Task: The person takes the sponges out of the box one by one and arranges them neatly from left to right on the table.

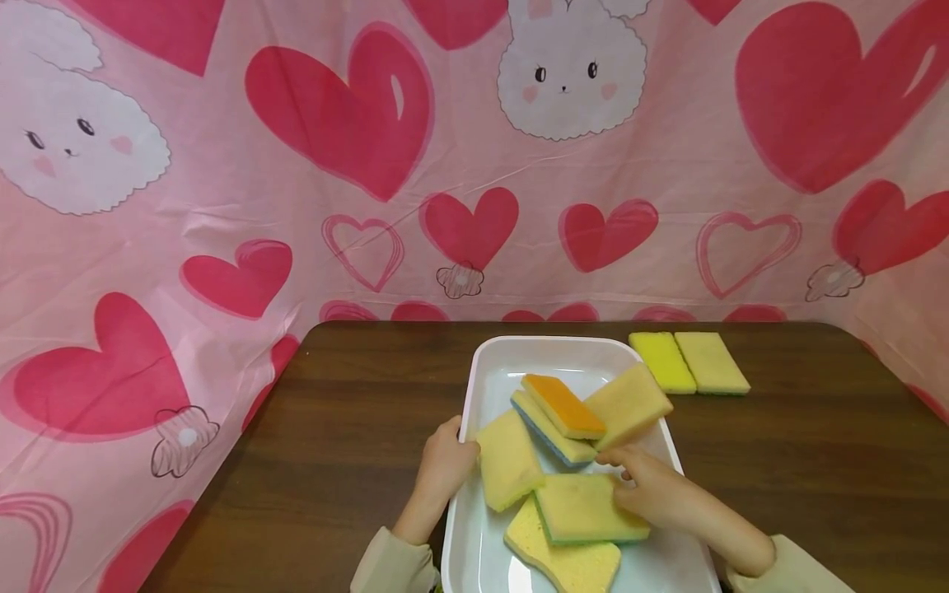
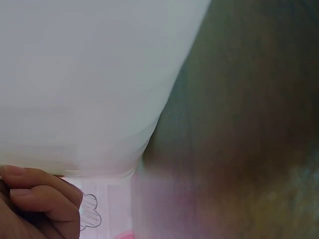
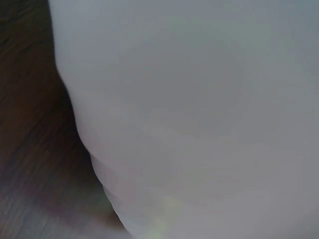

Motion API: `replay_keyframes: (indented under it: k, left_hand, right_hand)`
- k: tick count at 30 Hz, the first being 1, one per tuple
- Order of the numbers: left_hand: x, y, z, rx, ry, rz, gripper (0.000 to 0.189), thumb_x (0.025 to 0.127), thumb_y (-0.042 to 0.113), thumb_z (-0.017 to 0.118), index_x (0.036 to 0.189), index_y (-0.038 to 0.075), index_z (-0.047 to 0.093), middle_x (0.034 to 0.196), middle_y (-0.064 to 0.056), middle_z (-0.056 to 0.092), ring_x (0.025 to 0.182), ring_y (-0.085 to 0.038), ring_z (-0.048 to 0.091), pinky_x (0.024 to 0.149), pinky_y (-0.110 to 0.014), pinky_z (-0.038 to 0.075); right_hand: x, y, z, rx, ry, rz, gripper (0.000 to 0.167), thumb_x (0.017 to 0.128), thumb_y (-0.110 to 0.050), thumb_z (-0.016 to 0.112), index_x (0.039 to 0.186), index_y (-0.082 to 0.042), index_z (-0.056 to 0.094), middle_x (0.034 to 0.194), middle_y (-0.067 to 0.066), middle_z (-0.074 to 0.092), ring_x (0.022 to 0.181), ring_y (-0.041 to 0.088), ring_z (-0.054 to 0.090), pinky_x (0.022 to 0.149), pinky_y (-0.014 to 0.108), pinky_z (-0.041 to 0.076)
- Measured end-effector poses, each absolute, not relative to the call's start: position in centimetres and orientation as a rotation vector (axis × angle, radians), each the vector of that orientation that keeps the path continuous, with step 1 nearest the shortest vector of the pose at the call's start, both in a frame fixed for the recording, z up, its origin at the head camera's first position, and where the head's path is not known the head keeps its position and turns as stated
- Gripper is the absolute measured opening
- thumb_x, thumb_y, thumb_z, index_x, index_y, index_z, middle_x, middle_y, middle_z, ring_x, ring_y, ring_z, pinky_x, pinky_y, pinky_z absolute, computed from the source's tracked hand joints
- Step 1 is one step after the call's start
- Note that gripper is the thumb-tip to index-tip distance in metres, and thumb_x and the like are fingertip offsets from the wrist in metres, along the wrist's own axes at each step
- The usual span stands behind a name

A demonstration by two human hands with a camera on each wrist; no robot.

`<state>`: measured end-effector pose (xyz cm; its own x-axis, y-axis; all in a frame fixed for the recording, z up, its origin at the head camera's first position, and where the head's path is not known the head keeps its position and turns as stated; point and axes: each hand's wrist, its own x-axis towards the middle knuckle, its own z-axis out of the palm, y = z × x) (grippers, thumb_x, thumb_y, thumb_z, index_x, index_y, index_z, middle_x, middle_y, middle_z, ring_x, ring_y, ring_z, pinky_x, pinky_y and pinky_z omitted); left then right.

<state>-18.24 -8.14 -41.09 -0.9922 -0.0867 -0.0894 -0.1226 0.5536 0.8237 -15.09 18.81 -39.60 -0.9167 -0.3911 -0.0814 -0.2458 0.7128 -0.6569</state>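
Observation:
A white tray holds several sponges. My left hand grips its left rim; in the left wrist view the curled fingers lie at the tray edge. Above the tray's right half, my right hand has its index finger reaching toward the corner of a yellow-and-blue sponge, the other fingers loosely bent. An orange-topped sponge leans over that one. Under the right hand lies a yellow-and-green sponge, overlapping a wavy-edged yellow sponge. One pale yellow sponge is by the left hand, another rests toward the right rim.
Behind the tray to the right, a bright yellow sponge and a pale yellow sponge lie side by side on the dark wooden table. A pink cloth with hearts and rabbits hangs along the back and sides.

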Motion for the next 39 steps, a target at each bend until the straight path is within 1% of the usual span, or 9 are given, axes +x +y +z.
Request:
replay_keyframes:
  k: [7, 14, 17, 20, 24, 27, 31, 36, 39]
  left_hand:
    - [-18.20, -8.16, -40.97, -0.187, 2.749, 1.447, 0.034, 0.074, 0.004, 0.051, 0.106, -0.001, 0.062, 0.098, -0.019, 0.065, 0.074, -0.025, 0.056, 0.058, -0.035, 0.048]
    - [-18.23, -8.16, -41.00, -0.184, 2.736, 1.449, 0.034, 0.074, 0.004, 0.051, 0.106, -0.001, 0.061, 0.099, -0.019, 0.065, 0.075, -0.025, 0.057, 0.058, -0.036, 0.049]
    - [-18.26, -8.15, -41.03, -0.184, 2.734, 1.450, 0.034, 0.074, 0.004, 0.050, 0.106, -0.001, 0.061, 0.099, -0.019, 0.065, 0.075, -0.025, 0.057, 0.058, -0.035, 0.048]
    - [-18.27, -8.14, -41.09, -0.183, 2.738, 1.451, 0.034, 0.074, 0.004, 0.050, 0.106, 0.000, 0.062, 0.098, -0.019, 0.065, 0.075, -0.025, 0.057, 0.058, -0.035, 0.048]
    - [-18.26, -8.17, -41.19, -0.169, 2.763, 1.446, 0.034, 0.073, 0.004, 0.051, 0.104, -0.001, 0.062, 0.096, -0.019, 0.065, 0.073, -0.025, 0.056, 0.057, -0.035, 0.047]
    - [-18.26, -8.17, -41.21, -0.157, 2.780, 1.443, 0.032, 0.072, 0.004, 0.051, 0.102, -0.001, 0.062, 0.094, -0.019, 0.065, 0.072, -0.025, 0.056, 0.055, -0.034, 0.046]
    - [-18.20, -8.20, -41.17, -0.150, 2.773, 1.455, 0.032, 0.072, 0.004, 0.051, 0.102, -0.002, 0.062, 0.092, -0.019, 0.065, 0.072, -0.025, 0.055, 0.055, -0.034, 0.047]
    - [-18.13, -8.21, -41.09, -0.144, 2.769, 1.455, 0.031, 0.072, 0.004, 0.051, 0.101, -0.001, 0.061, 0.092, -0.018, 0.064, 0.072, -0.025, 0.055, 0.055, -0.034, 0.047]
    - [-18.13, -8.20, -41.09, -0.143, 2.777, 1.453, 0.030, 0.072, 0.004, 0.050, 0.100, -0.001, 0.062, 0.091, -0.018, 0.065, 0.071, -0.025, 0.056, 0.055, -0.034, 0.047]
  right_hand:
    - [-15.12, 18.65, -39.63, -0.516, 2.712, -0.942, 0.045, 0.075, -0.005, 0.061, 0.119, 0.006, 0.057, 0.121, 0.026, 0.058, 0.095, 0.034, 0.063, 0.079, 0.048, 0.052]
    - [-15.17, 18.92, -39.78, -0.617, 2.713, -0.841, 0.046, 0.078, -0.011, 0.065, 0.120, 0.005, 0.056, 0.119, 0.023, 0.061, 0.089, 0.022, 0.061, 0.071, 0.029, 0.049]
    - [-15.23, 19.06, -39.88, -0.650, 2.680, -0.853, 0.046, 0.078, -0.011, 0.065, 0.120, 0.007, 0.055, 0.114, 0.021, 0.063, 0.087, 0.018, 0.058, 0.069, 0.025, 0.046]
    - [-15.26, 19.17, -40.05, -0.687, 2.670, -0.874, 0.044, 0.076, -0.010, 0.065, 0.117, 0.007, 0.057, 0.104, 0.014, 0.064, 0.083, 0.012, 0.054, 0.066, 0.022, 0.043]
    - [-15.17, 19.25, -40.33, -0.752, 2.695, -0.882, 0.038, 0.073, -0.010, 0.066, 0.108, 0.005, 0.062, 0.094, 0.004, 0.059, 0.078, 0.003, 0.046, 0.065, 0.020, 0.040]
    - [-15.06, 19.33, -40.37, -0.762, 2.691, -0.896, 0.030, 0.073, -0.012, 0.068, 0.101, 0.000, 0.065, 0.090, 0.000, 0.054, 0.075, 0.000, 0.042, 0.063, 0.020, 0.037]
    - [-14.96, 19.35, -40.17, -0.749, 2.676, -0.920, 0.024, 0.074, -0.013, 0.070, 0.096, -0.007, 0.066, 0.091, 0.000, 0.050, 0.074, 0.000, 0.040, 0.062, 0.019, 0.036]
    - [-14.70, 19.37, -39.99, -0.857, 2.751, -0.909, 0.026, 0.073, -0.015, 0.073, 0.097, -0.012, 0.063, 0.100, 0.004, 0.055, 0.077, -0.001, 0.045, 0.062, 0.018, 0.040]
    - [-14.58, 19.51, -39.90, -0.920, 2.790, -0.903, 0.027, 0.073, -0.015, 0.075, 0.096, -0.015, 0.062, 0.101, 0.004, 0.058, 0.080, 0.001, 0.048, 0.062, 0.019, 0.041]
